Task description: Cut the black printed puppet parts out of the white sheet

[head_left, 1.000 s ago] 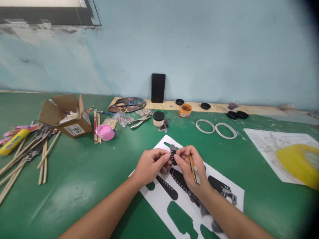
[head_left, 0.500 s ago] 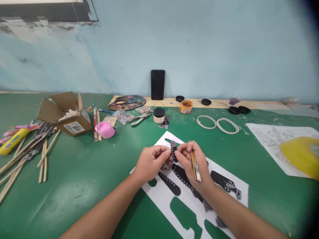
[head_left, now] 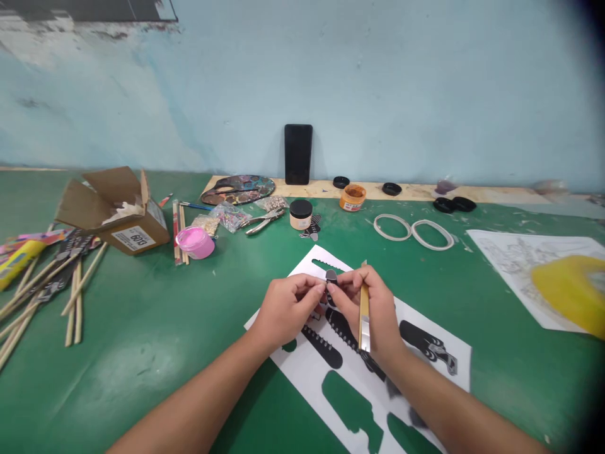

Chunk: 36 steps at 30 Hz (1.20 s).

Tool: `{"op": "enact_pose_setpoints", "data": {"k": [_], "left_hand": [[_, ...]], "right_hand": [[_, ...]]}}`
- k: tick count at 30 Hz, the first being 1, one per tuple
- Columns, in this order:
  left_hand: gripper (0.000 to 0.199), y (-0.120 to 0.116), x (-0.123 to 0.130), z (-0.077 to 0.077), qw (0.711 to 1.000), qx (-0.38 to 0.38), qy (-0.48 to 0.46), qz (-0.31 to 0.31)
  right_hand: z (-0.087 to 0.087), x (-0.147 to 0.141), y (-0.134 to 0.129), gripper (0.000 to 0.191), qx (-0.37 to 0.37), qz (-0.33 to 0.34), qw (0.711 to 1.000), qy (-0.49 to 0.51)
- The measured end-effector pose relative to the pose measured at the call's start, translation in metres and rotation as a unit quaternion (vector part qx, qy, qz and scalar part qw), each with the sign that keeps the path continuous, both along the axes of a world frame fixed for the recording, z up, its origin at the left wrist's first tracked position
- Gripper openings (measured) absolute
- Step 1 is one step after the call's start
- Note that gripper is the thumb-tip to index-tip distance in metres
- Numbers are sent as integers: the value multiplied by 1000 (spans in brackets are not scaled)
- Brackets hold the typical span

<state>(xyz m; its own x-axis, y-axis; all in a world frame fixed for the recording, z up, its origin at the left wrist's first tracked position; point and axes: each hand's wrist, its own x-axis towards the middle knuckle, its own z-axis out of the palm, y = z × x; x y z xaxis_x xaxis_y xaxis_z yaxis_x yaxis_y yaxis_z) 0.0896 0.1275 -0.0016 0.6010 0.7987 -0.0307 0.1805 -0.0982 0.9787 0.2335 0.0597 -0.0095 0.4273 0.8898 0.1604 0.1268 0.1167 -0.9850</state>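
Note:
Above a white printed sheet [head_left: 302, 372], both hands meet at a small black paper cut-out [head_left: 331, 277] with a grey rounded end. My left hand [head_left: 290, 309] pinches its left side between thumb and fingers. My right hand [head_left: 378, 309] has its thumb and fingertips on the right side, with a gold and silver craft knife [head_left: 363, 315] tucked along the fingers. The sheet bears black printed shapes [head_left: 326, 347] and several cut-out holes through which green shows. The cut-out's lower part is partly covered by the fingers.
On the green table [head_left: 165, 353] stand an open cardboard box [head_left: 137, 238], a pink tub [head_left: 196, 243], a black-lidded jar [head_left: 301, 214] and an orange jar [head_left: 352, 197]. Wooden sticks [head_left: 78, 306] lie left; pliers [head_left: 263, 222] and white rings [head_left: 432, 234] lie behind. A phone [head_left: 298, 154] leans on the wall.
The cut-out has shifted and turned slightly, and less of it shows between the fingers. The craft knife has swung more upright in my right hand. The view has tilted a little downward.

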Motion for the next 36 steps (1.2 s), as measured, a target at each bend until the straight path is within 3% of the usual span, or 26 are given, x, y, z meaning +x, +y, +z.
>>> {"op": "enact_pose_setpoints", "data": {"k": [13,22,28,32,36], "left_hand": [[23,0,1,3,999,-22,-5,27],[20,1,2,4,994,-79,-57,49],[21,5,0,8,980,-115,-108,124],[16,6,-5,8,975,-67,-107,183],[18,0,-8,11,995,35,-13,96]], "right_hand": [[6,1,2,38,-3,13,999,49],[6,3,-1,33,-17,0,1000,3],[7,2,-1,34,-26,2,999,31],[7,0,-1,33,-24,10,998,62],[8,-1,-1,32,-25,2,998,51]]}}
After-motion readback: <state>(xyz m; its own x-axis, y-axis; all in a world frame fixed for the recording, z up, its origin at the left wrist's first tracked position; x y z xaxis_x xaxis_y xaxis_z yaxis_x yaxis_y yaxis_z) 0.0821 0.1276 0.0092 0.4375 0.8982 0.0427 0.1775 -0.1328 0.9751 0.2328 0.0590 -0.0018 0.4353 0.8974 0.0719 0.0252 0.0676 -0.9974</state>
